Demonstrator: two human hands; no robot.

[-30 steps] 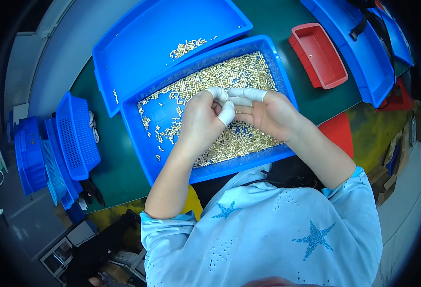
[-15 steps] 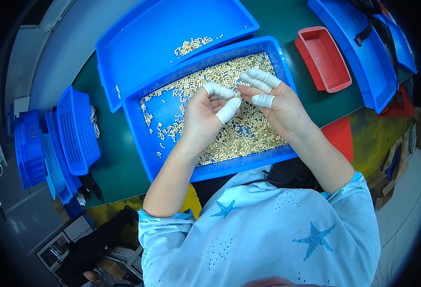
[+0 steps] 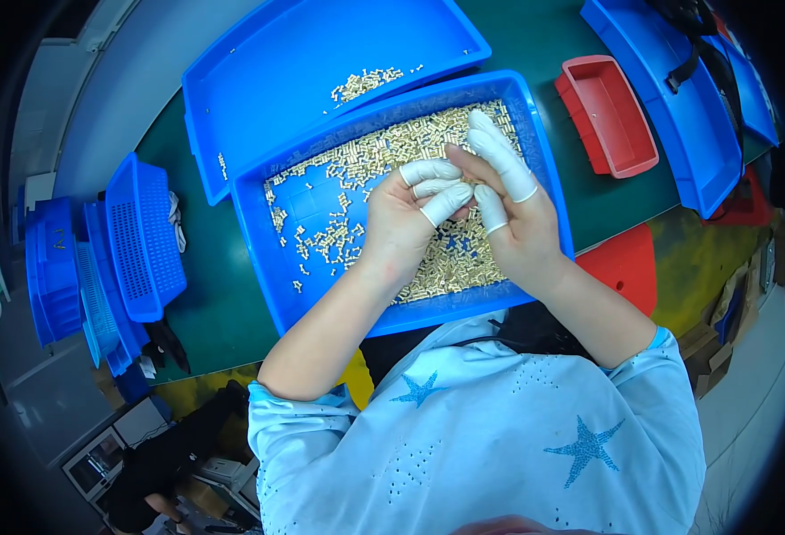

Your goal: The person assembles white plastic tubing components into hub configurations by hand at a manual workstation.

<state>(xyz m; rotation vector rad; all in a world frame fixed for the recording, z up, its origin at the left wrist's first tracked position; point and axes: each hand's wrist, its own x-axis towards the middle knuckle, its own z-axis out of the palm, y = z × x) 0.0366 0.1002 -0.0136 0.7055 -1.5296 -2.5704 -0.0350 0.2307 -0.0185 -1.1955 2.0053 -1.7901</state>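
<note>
My left hand point(image 3: 397, 223) and my right hand point(image 3: 528, 234) meet at the fingertips above a blue tub point(image 3: 300, 210). White finger cots cover the thumbs and several fingers of both. The left thumb and fingers are pinched together. On the right, the thumb presses toward the bent forefinger, while the cot-covered fingers beyond stretch out side by side. Whatever lies between the fingertips is too small and covered to make out. Many small brass-coloured cylindrical pieces point(image 3: 437, 278) fill most of the tub, thinning out at its left, where the blue bottom shows.
A second blue tray point(image 3: 268, 98) with a small heap of pieces point(image 3: 364, 84) adjoins the tub's far side. A red bin point(image 3: 614, 116) and a long blue bin point(image 3: 678, 116) are on the right. Blue perforated baskets point(image 3: 143, 241) stand at the left of the green table point(image 3: 207, 303).
Both hands have shifted slightly right and nearer to me. The right hand's fingers have straightened and drawn together, and its thumb has come closer to the left fingertips.
</note>
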